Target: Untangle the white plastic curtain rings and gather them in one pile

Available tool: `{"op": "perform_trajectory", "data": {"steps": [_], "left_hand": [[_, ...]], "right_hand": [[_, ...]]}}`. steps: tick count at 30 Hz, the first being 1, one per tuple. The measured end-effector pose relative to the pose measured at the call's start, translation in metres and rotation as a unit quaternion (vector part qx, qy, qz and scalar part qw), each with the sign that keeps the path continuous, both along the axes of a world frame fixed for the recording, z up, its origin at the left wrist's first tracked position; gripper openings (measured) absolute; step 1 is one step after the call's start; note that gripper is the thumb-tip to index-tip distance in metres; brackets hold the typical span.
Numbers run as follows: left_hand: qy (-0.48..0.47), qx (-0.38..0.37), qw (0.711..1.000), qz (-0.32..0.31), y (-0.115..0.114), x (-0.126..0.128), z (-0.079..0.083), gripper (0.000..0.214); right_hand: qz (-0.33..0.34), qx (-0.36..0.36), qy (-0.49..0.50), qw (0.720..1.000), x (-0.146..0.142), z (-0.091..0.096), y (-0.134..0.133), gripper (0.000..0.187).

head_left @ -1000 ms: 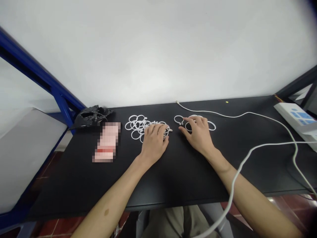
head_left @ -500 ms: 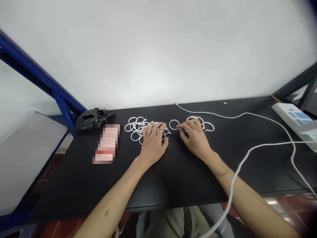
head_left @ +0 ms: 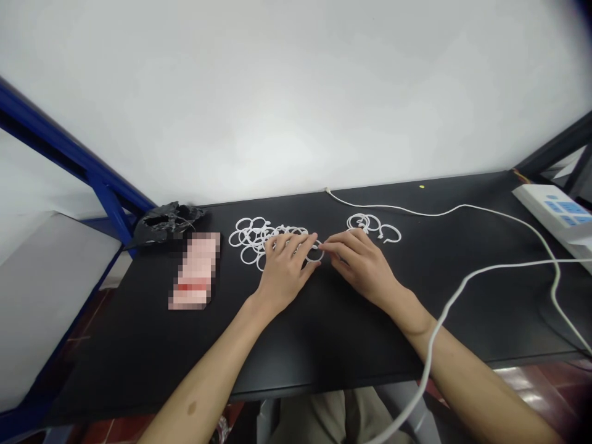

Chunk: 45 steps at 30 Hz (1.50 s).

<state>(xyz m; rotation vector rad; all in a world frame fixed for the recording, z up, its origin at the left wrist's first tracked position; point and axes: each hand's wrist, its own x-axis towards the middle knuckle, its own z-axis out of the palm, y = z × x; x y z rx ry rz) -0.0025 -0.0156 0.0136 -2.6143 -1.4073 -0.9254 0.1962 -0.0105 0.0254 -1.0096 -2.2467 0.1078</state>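
Note:
A pile of several white plastic rings (head_left: 252, 237) lies on the black table (head_left: 324, 320), left of centre. A smaller group of white rings (head_left: 372, 227) lies further right. My left hand (head_left: 284, 268) rests at the right edge of the big pile, fingers bent over the rings. My right hand (head_left: 361, 262) has come in beside it, and its fingertips meet the left fingertips on one white ring (head_left: 314, 253). Both hands pinch that ring low over the table.
A crumpled black bag (head_left: 166, 221) and a blurred pink packet (head_left: 197, 270) lie at the left. A white cable (head_left: 462, 213) runs along the back and over my right forearm. A white power strip (head_left: 555, 213) sits at the right edge. A blue frame (head_left: 92, 179) stands left.
My right hand left the right-hand group of rings and slid left with one ring to meet my left hand. The left hand stayed on the pile, its fingers shifting slightly right.

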Motion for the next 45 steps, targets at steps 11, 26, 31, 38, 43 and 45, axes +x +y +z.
{"op": "perform_trajectory", "data": {"steps": [11, 26, 31, 38, 43, 45], "left_hand": [[-0.091, -0.009, 0.992, -0.092, 0.005, -0.009, 0.006, 0.047], [0.034, -0.053, 0.998, -0.011, -0.001, 0.000, -0.003, 0.043], [0.063, -0.051, 0.996, 0.034, 0.001, 0.001, -0.009, 0.044], [0.043, -0.049, 0.994, 0.088, 0.002, -0.002, -0.005, 0.047], [0.022, -0.047, 0.997, 0.057, -0.001, 0.002, -0.001, 0.053], [0.020, -0.039, 0.998, 0.034, -0.002, 0.003, -0.001, 0.057]], "right_hand": [[-0.008, -0.109, 0.178, 0.978, -0.010, 0.006, -0.008, 0.009], [-0.217, -0.067, 0.050, 0.973, 0.027, 0.006, 0.016, 0.031], [-0.274, -0.048, -0.068, 0.958, 0.043, -0.005, 0.023, 0.031], [-0.197, -0.062, -0.112, 0.972, 0.045, -0.010, 0.019, 0.017], [-0.151, -0.041, -0.072, 0.985, 0.035, -0.002, 0.016, 0.010], [-0.104, -0.054, -0.055, 0.992, 0.028, 0.002, 0.012, 0.012]]}}
